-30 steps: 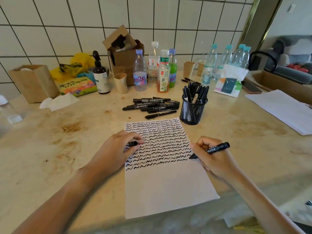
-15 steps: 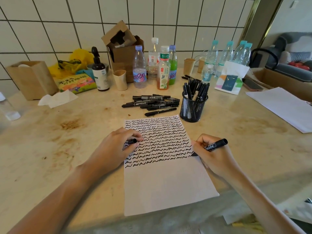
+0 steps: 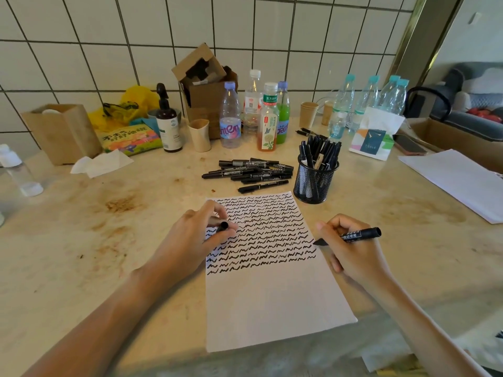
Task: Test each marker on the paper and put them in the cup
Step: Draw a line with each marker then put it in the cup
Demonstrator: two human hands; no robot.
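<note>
Since a second ago we've barely shifted: our right hand (image 3: 351,248) still grips the marker (image 3: 353,235) at the paper's (image 3: 272,303) three-o'clock edge, left hand (image 3: 196,235) pinching its cap (image 3: 223,226). Testing's done, we judge; next, recap and drop it into the cup (image 3: 313,183) at one o'clock.

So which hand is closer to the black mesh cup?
Right. The right hand sits just below the mesh cup, at the paper's right edge; the left hand is farther off, lower left.

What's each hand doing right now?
Left hand: fingers pinch a marker cap, resting on the paper.
Right hand: holds a marker, tip at the paper's right edge.
</note>
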